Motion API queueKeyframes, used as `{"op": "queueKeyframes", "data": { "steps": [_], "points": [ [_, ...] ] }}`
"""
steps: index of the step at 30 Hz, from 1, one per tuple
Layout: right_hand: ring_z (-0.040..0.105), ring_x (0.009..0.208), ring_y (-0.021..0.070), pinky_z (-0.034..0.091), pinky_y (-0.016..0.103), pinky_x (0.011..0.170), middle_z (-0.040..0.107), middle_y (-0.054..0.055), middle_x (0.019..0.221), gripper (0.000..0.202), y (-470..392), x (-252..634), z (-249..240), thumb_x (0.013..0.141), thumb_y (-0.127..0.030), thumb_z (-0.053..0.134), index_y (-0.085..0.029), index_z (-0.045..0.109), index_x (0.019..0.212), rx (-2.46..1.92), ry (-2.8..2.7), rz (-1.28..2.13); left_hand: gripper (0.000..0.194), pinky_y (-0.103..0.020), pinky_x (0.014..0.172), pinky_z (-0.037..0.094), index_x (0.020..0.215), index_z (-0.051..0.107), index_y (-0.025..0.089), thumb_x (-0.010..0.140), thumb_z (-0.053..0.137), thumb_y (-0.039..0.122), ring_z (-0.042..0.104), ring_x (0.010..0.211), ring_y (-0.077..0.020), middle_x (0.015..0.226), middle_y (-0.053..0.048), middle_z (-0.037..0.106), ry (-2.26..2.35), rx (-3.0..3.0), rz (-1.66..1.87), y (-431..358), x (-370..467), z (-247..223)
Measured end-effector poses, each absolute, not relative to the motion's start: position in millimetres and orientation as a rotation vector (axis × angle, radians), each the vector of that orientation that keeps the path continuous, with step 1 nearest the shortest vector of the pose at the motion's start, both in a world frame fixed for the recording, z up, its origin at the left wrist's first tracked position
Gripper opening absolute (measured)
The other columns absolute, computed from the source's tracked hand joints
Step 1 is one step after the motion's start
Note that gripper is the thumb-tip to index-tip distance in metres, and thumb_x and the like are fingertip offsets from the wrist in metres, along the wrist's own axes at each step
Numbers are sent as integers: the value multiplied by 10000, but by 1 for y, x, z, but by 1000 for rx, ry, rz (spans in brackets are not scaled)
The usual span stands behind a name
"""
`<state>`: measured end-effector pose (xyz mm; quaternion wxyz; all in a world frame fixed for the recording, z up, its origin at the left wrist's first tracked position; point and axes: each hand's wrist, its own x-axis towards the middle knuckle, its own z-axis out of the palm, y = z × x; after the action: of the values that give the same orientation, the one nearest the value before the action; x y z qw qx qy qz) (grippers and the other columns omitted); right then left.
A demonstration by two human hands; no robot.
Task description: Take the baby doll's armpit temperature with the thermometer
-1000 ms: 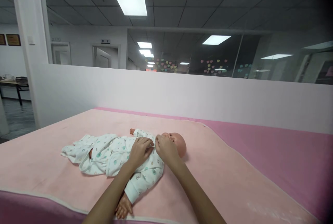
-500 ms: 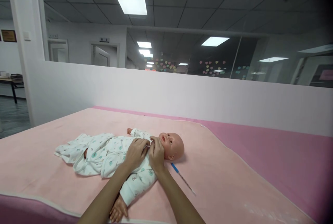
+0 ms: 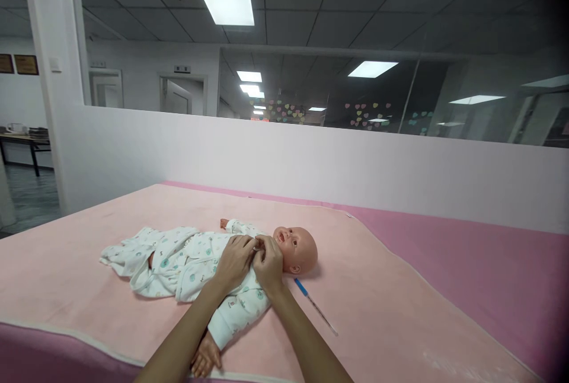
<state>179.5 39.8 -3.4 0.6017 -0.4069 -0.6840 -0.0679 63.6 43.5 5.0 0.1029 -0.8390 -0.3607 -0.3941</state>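
Note:
A baby doll (image 3: 300, 249) lies on its back, its bald head to the right and its legs to the left. It wears a white long-sleeved baby outfit (image 3: 189, 264) with a small green print. My left hand (image 3: 235, 261) rests on the doll's upper chest, its fingers bent and closed at the neckline. Right beside it, my right hand (image 3: 269, 264) pinches at the same spot under the doll's chin. The fingertips of both hands meet there and mostly hide the bit of cloth between them.
A thermometer (image 3: 315, 307) with a blue end lies on the pink mat (image 3: 391, 324), close to my right forearm. A low white wall (image 3: 311, 160) with glass above it borders the far side. One doll arm (image 3: 207, 354) reaches toward the mat's near edge.
My fingertips have drawn closer together at the neckline, and the white loop of cloth seen between them before is now hidden. The whole view has shifted slightly; doll and thermometer stay put.

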Motion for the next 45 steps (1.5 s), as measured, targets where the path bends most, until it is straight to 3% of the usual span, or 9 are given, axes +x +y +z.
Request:
{"op": "queueKeyframes", "data": {
  "steps": [15, 24, 35, 45],
  "points": [
    [478, 697, 163, 402, 274, 652, 523, 28, 737, 286, 38, 179, 0, 610, -38, 363, -172, 532, 797, -964, -1647, -194, 205, -343, 788, 375, 963, 546, 217, 862, 375, 165, 538, 789, -170, 835, -21, 615, -1064, -2515, -1285, 41, 62, 8],
    [484, 665, 162, 408, 271, 609, 525, 23, 698, 268, 38, 179, 0, 657, -65, 393, -171, 558, 839, -948, -1622, -199, 274, -337, 789, 408, 1061, 469, 217, 797, 450, 146, 577, 803, -170, 864, -9, 651, -1148, -2488, -1559, 36, 61, 10],
    [498, 762, 183, 404, 374, 791, 548, 32, 803, 329, 43, 181, -9, 741, -81, 405, -183, 476, 1046, -987, -1616, -278, 286, -339, 798, 408, 1056, 481, 233, 778, 482, 168, 561, 828, -176, 861, 1, 651, -1199, -2473, -1574, 37, 60, 11],
    [462, 741, 186, 376, 339, 726, 552, 39, 792, 174, 43, 179, -10, 803, -88, 364, -188, 493, 862, -1016, -1561, -493, 204, -351, 815, 388, 985, 583, 228, 807, 484, 209, 553, 886, -184, 931, -22, 648, -1151, -2493, -1484, 43, 60, 7]
  ]
}}
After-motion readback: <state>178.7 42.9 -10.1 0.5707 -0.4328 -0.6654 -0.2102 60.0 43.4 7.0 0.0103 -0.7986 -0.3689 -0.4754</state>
